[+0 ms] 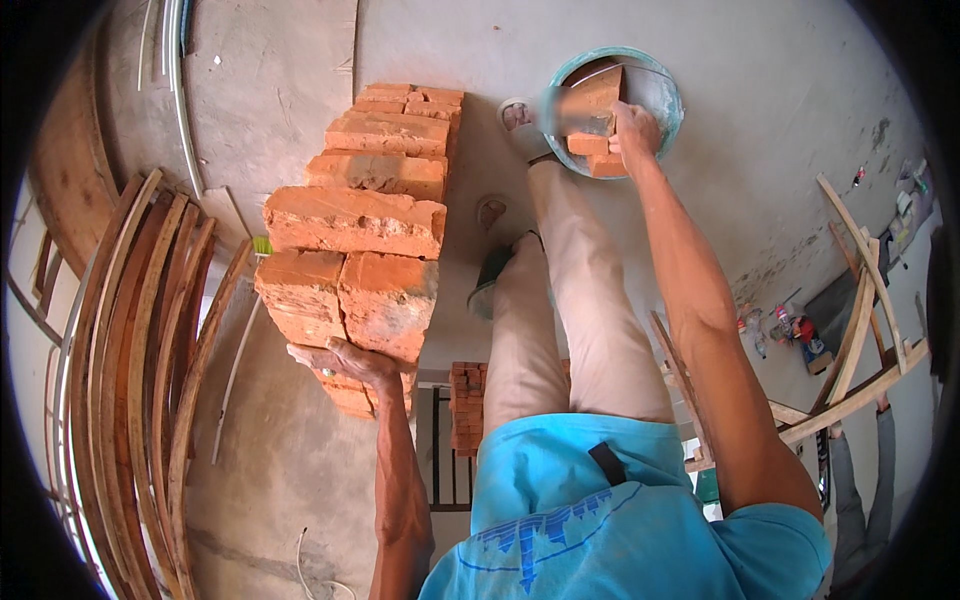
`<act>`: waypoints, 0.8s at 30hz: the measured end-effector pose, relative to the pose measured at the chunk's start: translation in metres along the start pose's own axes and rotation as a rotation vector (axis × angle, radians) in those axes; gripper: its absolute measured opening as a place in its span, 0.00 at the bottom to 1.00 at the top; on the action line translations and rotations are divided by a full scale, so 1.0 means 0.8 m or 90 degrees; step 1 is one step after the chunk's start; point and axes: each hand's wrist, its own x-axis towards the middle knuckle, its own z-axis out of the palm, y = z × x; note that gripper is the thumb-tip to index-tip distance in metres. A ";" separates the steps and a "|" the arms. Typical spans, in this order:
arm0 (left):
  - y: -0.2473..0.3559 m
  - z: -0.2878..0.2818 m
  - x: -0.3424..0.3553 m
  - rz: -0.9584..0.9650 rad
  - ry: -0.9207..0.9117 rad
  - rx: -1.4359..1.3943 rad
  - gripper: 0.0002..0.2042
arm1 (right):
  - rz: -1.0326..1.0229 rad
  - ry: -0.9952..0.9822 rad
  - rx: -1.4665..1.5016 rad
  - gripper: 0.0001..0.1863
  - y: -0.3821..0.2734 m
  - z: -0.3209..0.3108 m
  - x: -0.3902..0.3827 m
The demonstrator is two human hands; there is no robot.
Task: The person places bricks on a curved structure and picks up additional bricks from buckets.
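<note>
Here the left arm stretches forward, the left hand (360, 363) lying with fingers apart against the red brick stack (385, 300), left of the legs (590, 300). The right hand (637, 132) closes on a blurred tool (580, 110) over a teal bucket (664, 95) of bricks (588, 144); long planks (105, 400) crowd the left, a wooden frame (850, 403) the right.

Floor (480, 60) open between brick stack (350, 222) and left rim of bucket (662, 105), foot (515, 115) narrowing it, trouser legs (590, 280) blocking nearer, bricks (588, 145) and right hand (637, 130) crowding the bucket
</note>
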 end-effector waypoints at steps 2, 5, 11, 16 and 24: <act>0.002 0.001 0.000 0.017 -0.001 -0.008 0.50 | -0.005 0.022 -0.072 0.29 -0.015 0.010 0.010; 0.003 -0.003 0.000 0.011 -0.004 0.000 0.49 | 0.118 0.023 -0.116 0.34 -0.026 0.028 0.024; 0.003 0.001 0.001 -0.009 -0.016 -0.074 0.49 | 0.132 0.010 -0.125 0.39 -0.023 0.032 0.037; 0.000 0.000 -0.001 -0.025 -0.013 -0.061 0.49 | 0.147 -0.131 0.084 0.40 -0.033 0.007 0.064; -0.001 0.001 0.001 -0.025 -0.008 -0.032 0.48 | 0.242 -0.088 0.310 0.35 -0.036 0.031 0.056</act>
